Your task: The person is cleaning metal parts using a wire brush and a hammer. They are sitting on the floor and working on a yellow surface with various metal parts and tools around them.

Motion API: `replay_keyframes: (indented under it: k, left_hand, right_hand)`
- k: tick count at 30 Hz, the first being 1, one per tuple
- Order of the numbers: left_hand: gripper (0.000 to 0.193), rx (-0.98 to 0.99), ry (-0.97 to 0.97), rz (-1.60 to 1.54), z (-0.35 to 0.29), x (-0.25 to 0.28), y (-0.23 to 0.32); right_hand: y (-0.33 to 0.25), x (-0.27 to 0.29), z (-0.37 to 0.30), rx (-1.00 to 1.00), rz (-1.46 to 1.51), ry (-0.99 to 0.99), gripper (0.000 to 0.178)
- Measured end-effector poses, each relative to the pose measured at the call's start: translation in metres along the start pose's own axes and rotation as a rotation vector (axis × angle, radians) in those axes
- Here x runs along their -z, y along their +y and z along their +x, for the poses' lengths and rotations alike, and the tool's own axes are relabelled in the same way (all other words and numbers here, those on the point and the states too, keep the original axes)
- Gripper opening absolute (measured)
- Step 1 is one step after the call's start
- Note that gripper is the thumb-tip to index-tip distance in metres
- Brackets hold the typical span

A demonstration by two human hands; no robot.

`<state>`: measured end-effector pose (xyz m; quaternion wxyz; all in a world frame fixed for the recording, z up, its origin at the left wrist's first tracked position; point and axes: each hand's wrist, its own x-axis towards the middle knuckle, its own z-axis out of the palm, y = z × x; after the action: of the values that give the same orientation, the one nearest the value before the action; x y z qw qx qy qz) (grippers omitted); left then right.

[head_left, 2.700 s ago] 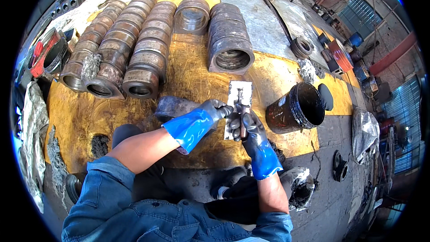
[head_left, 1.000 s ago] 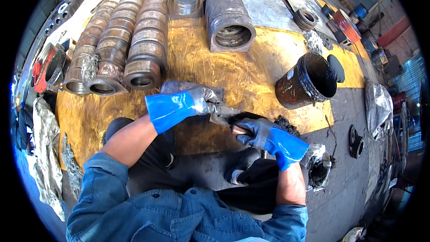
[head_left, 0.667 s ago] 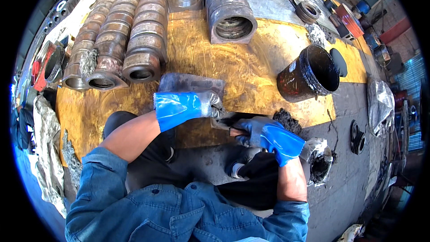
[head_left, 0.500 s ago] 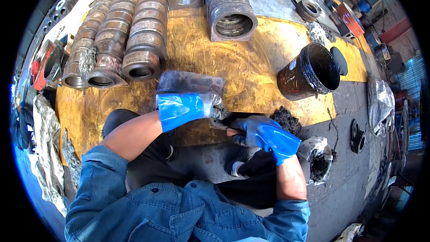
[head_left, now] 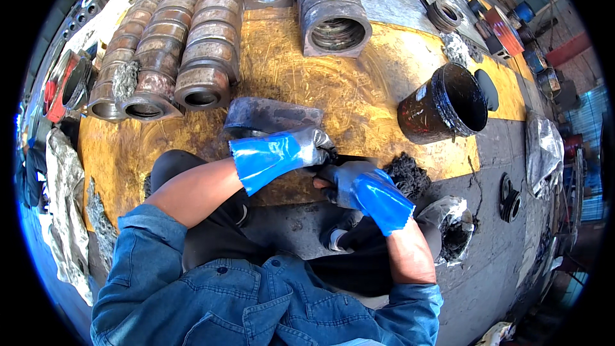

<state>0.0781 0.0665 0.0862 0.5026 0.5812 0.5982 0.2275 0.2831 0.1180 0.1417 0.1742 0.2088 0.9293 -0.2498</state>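
Observation:
My left hand (head_left: pixel 301 148), in a blue and grey rubber glove, is closed, with its fingertips blackened; what it grips is hidden. Close beside it my gloved right hand (head_left: pixel 359 186) is closed around a tool with a brown handle end (head_left: pixel 319 183), whose other end I cannot make out. Just beyond my left glove lies a dark, worn metal block (head_left: pixel 275 115) on the yellow, stained sheet (head_left: pixel 269 51). To the right of my right hand sits a heap of black, stringy greasy material (head_left: pixel 408 176).
Rows of rusty ring-bored metal housings (head_left: pixel 205 77) stand far left, with another row (head_left: pixel 333 19) at far centre. A black-smeared bucket (head_left: pixel 426 112) is at right. A plastic bag with black stuff (head_left: pixel 456 230) lies by my right knee. Dark rings (head_left: pixel 510 198) lie further right.
My left hand has moved right and slightly nearer, up against the right. My right hand has shifted a little left. The metal block shows more of its near side.

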Motion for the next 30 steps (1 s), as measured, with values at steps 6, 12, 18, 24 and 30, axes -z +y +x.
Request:
replay_keyframes:
  k: [6, 12, 18, 24, 30]
  left_hand:
    - [0.021, -0.149, 0.032, -0.009, 0.009, 0.003, -0.002]
    - [0.016, -0.206, 0.038, -0.171, 0.019, 0.007, 0.013]
    - [0.014, -0.230, 0.113, -0.458, 0.015, 0.031, 0.005]
    - [0.020, -0.381, 0.182, -0.785, 0.026, 0.042, -0.037]
    - [0.023, -0.159, 0.247, -0.890, 0.032, 0.034, -0.030]
  right_hand:
    - [-0.012, -0.012, 0.015, 0.056, 0.123, 0.095, 0.038]
    - [0.010, -0.110, 0.035, 0.229, 0.086, 0.115, 0.038]
    - [0.021, -0.075, 0.024, 0.014, 0.017, 0.075, 0.041]
    - [-0.003, 0.007, 0.006, -0.510, 0.344, 0.257, 0.046]
    - [0.021, 0.005, 0.004, -0.371, 1.422, 0.632, 0.045]
